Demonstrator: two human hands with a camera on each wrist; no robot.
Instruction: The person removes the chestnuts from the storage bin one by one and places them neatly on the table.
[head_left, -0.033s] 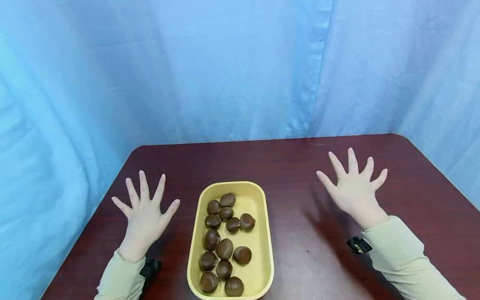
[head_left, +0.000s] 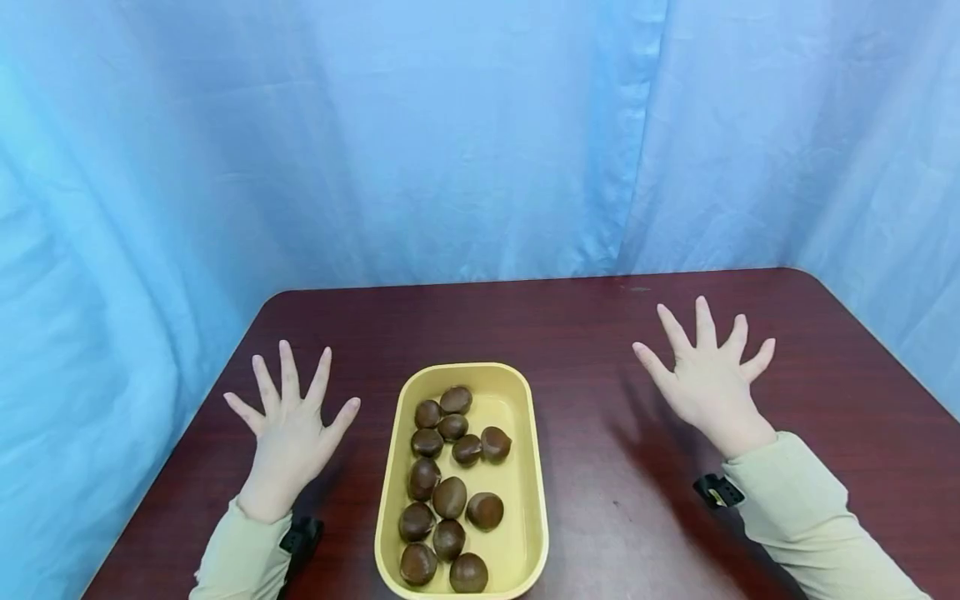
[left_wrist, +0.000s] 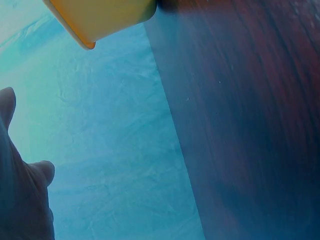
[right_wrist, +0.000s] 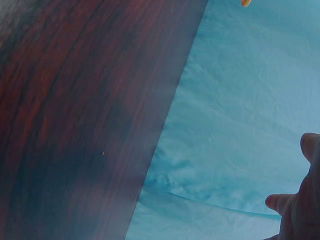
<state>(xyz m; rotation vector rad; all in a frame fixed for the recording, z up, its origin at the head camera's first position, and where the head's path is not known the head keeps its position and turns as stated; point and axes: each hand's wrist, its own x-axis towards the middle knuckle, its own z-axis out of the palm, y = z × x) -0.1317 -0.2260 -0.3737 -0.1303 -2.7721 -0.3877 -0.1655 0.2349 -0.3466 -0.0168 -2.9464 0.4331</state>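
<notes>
A yellow rectangular tray (head_left: 517,483) with rounded corners stands on the table, left of the middle in the head view. Several brown chestnuts (head_left: 450,497) lie in it, mostly along its left side. To the tray's left is my left hand (head_left: 291,442), fingers spread wide and holding nothing. My right hand (head_left: 708,379) is farther off to the right, its fingers likewise splayed and free of any object. The left wrist view catches a corner of the tray (left_wrist: 110,20) at the top and part of the left hand (left_wrist: 25,195). Part of the right hand (right_wrist: 302,200) shows in the right wrist view.
The dark reddish-brown wooden table (head_left: 585,333) has rounded far corners. Blue curtains (head_left: 465,150) hang behind it and along both sides. A black band (head_left: 300,537) is at the left wrist and another black strap (head_left: 718,492) at the right sleeve.
</notes>
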